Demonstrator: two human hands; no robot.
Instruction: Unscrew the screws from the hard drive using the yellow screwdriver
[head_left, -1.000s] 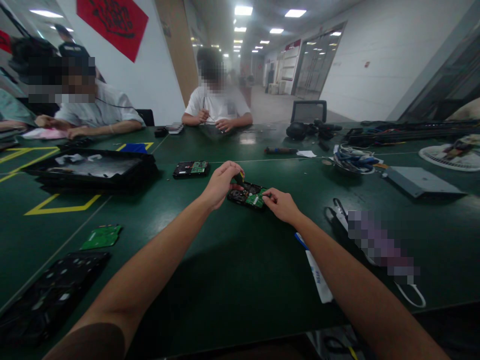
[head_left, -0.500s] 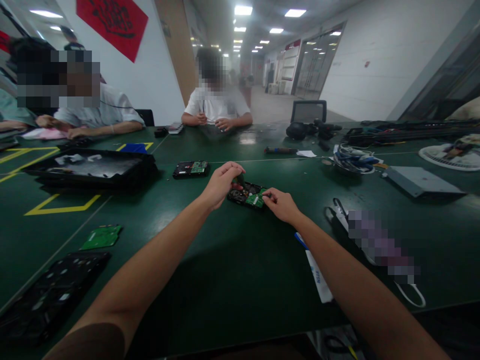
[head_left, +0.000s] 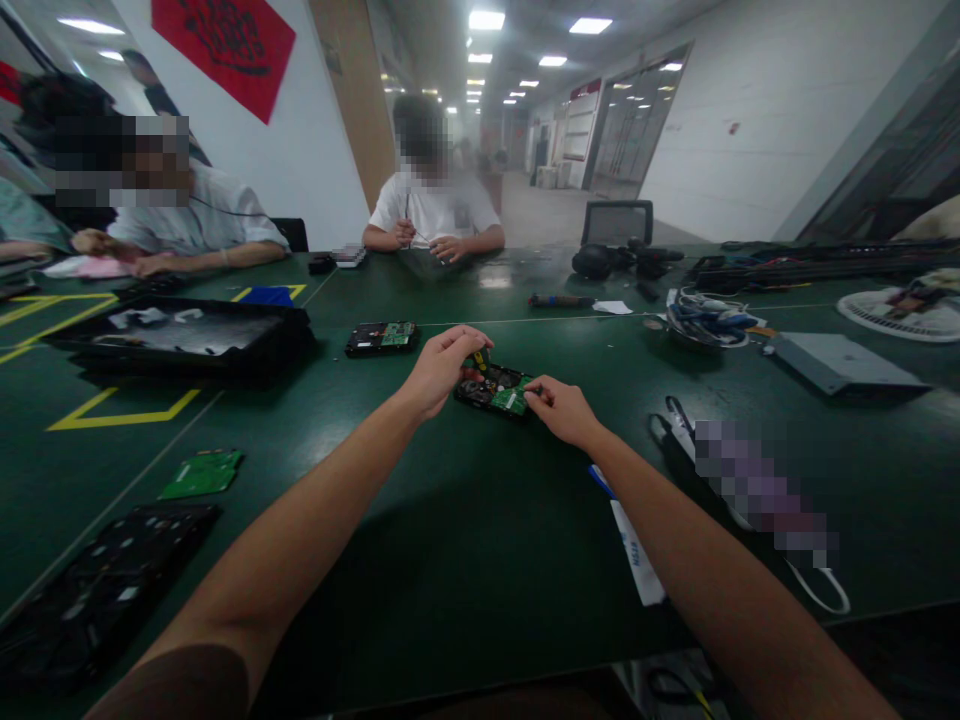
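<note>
A black hard drive [head_left: 496,389] with a green circuit board on top lies on the green table [head_left: 465,540] in front of me. My left hand [head_left: 439,366] is closed round a small screwdriver [head_left: 477,358] with a yellow-and-dark handle, held upright over the drive's left end. My right hand [head_left: 564,410] rests at the drive's right edge, its fingers pinched against the circuit board.
A second hard drive [head_left: 381,337] lies farther back. A black tray [head_left: 180,338] sits at the left, a loose green board [head_left: 202,473] and a black panel [head_left: 97,590] nearer me. A white pen-like item [head_left: 634,555], cables [head_left: 705,318] and a grey box [head_left: 844,362] lie at the right. Two people sit across the table.
My left hand has turned slightly on the screwdriver handle, so the yellow tip shows again. The drive and my right hand have stayed put.
</note>
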